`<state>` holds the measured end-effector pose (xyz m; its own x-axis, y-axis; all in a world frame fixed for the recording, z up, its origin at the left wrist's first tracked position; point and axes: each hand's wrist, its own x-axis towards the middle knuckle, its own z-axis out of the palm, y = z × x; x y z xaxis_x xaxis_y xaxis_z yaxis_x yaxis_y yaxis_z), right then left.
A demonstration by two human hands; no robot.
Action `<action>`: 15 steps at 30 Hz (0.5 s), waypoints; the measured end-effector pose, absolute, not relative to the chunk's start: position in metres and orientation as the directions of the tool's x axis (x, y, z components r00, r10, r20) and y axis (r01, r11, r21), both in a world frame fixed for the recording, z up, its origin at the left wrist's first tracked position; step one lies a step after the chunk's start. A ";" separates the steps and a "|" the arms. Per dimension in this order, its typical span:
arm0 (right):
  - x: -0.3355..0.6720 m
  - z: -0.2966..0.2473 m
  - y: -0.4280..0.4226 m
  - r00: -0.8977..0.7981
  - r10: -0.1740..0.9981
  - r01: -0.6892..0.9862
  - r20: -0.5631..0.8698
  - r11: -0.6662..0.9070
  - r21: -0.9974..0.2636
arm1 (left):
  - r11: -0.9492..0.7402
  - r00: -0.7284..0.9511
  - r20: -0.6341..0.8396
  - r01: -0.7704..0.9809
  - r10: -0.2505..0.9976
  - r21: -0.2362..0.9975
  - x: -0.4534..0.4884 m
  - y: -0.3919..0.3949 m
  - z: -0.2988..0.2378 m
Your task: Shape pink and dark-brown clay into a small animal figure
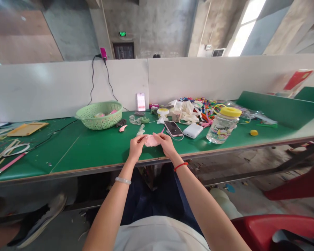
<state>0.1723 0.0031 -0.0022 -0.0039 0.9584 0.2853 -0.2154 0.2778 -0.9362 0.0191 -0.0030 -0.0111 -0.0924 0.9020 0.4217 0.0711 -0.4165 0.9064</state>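
A soft pale-pink piece (152, 141) stretches between my two hands near the table's front edge; whether it is clay, cloth or film I cannot make out. My left hand (137, 145) pinches its left end between thumb and fingers. On its right end, my right hand (166, 143) is closed in a similar grip. Just beyond my left hand lies a crumpled whitish scrap (140, 130). A small pink piece (122, 128) rests on the green table (94, 148) farther left. Past my right hand is a phone (173, 128) with a white power bank (193, 131) beside it.
A green basket (101, 116) with small pink pieces stands at left. To the right are a yellow-lidded water bottle (223, 125), a yellow cap (253, 132) and a heap of colourful pieces (208, 106). A white partition (54, 87) borders the table's back.
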 end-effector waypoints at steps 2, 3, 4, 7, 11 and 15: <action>0.172 -0.004 0.004 0.009 0.958 -0.209 0.288 0.284 -0.936 | -0.422 -0.082 0.428 0.080 0.900 0.903 0.019 -0.004 -0.009; 0.173 -0.005 0.005 0.015 0.957 -0.205 0.289 0.285 -0.936 | -0.427 -0.070 0.433 0.086 0.899 0.900 0.019 -0.004 -0.008; 0.173 -0.006 0.006 0.018 0.957 -0.200 0.289 0.287 -0.937 | -0.432 -0.057 0.437 0.091 0.897 0.897 0.020 -0.005 -0.007; 0.172 -0.008 0.007 0.019 0.957 -0.186 0.290 0.288 -0.939 | -0.436 -0.019 0.439 0.093 0.898 0.895 0.020 -0.008 -0.004; 0.172 -0.007 0.007 0.013 0.957 -0.180 0.291 0.289 -0.940 | -0.405 -0.038 0.407 0.049 0.913 0.913 0.020 -0.006 -0.005; 0.171 -0.005 0.007 -0.007 0.957 -0.174 0.291 0.285 -0.943 | -0.369 -0.093 0.367 0.001 0.926 0.930 0.018 -0.002 -0.006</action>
